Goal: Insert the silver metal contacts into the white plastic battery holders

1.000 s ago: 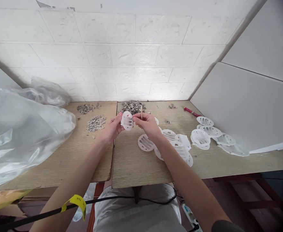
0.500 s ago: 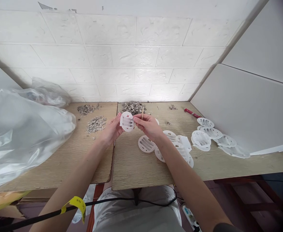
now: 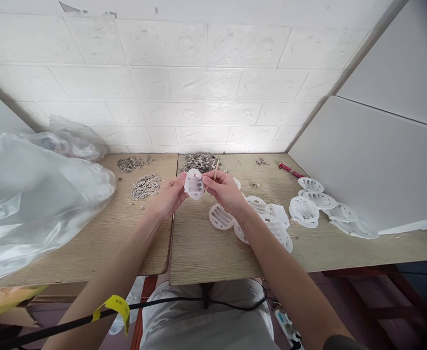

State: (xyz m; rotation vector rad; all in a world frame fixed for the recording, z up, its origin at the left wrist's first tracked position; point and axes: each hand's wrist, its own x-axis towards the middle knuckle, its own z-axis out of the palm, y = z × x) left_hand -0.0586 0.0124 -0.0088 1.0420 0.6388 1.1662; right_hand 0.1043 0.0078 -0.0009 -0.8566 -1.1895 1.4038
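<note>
My left hand [image 3: 170, 195] holds a white oval slotted plastic part [image 3: 194, 184] up above the wooden table [image 3: 206, 248]. My right hand [image 3: 225, 190] pinches at that part's right edge and also grips a thin wooden stick [image 3: 216, 169] that points upward. Just below my right hand lies a similar white slotted part [image 3: 219, 217], with more of them overlapping beside my right forearm [image 3: 271, 221].
Piles of small metal pieces lie at the table's back [image 3: 199, 161], at left [image 3: 145, 185] and far left [image 3: 130, 164]. Clear plastic bags [image 3: 34, 194] fill the left side. Another group of white parts [image 3: 318, 203] and a red-handled tool [image 3: 289, 169] sit by the white board [image 3: 373, 160] at right.
The white part has been turned slightly in my hands, and the stick has tilted a little to the right. Both hands stay in almost the same place.
</note>
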